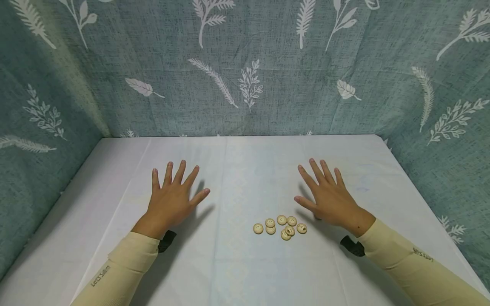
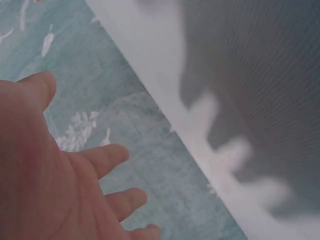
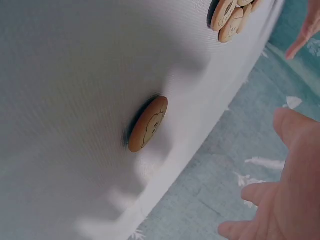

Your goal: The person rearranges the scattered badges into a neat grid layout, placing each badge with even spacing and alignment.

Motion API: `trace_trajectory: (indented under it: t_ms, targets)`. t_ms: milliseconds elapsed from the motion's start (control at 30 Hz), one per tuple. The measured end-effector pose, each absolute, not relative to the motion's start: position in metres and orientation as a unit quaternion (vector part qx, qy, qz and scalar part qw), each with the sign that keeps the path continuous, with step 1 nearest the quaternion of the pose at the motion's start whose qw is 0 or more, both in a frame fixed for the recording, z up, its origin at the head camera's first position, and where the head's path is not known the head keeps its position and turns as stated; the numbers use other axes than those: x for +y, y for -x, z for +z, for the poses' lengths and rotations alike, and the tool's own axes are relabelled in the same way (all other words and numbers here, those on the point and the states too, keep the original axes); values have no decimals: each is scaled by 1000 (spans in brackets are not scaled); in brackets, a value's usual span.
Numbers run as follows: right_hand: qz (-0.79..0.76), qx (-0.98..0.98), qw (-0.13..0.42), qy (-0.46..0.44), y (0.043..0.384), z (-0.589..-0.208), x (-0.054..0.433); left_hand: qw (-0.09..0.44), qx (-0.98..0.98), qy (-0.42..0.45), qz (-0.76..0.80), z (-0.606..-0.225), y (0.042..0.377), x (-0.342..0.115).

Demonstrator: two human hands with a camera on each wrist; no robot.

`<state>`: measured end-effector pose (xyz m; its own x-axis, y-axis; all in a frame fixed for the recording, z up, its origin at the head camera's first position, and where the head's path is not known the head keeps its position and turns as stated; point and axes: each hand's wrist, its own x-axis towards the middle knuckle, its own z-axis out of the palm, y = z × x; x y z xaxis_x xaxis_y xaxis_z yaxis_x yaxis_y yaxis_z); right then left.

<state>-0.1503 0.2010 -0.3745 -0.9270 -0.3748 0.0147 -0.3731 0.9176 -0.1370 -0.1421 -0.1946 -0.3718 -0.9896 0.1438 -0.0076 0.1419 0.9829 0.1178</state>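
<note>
Both hands are held over the white table with fingers straight and spread. My left hand (image 1: 169,205) is at the left, holding nothing; its palm side and fingers (image 2: 114,159) show in the left wrist view. At the right, my right hand (image 1: 334,205) holds nothing either. Between the hands, closer to the right one, lies a loose group of several round, light wooden buttons (image 1: 281,219), some overlapping. Faint drawings mark their faces. Below the right hand lies a separate wooden button (image 3: 149,125), mostly hidden by that hand in the head view.
A white cloth covers the table (image 1: 245,276). Green curtain (image 1: 283,97) with pale leaf prints hangs behind it and along both sides. Dark wrist straps (image 1: 352,245) show below the beige sleeves (image 1: 405,259). The hands cast shadows on the cloth.
</note>
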Motion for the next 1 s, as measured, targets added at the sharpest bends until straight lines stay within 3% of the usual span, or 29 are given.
trace_trajectory:
  t_ms: [200,367,667,1000]
  targets:
    - [-96,976,3,198,149,-373,202,-3,993,-92,73,-370,136,-185]
    - [-185,965,34,185,148,-371,210,-19,979,-180,97,-368,128,-157]
    - [-266,930,142,210,151,-377,230,60,935,-317,149,-379,123,-110]
    - [-269,920,167,232,149,-387,241,66,930,-328,155,-390,122,-100]
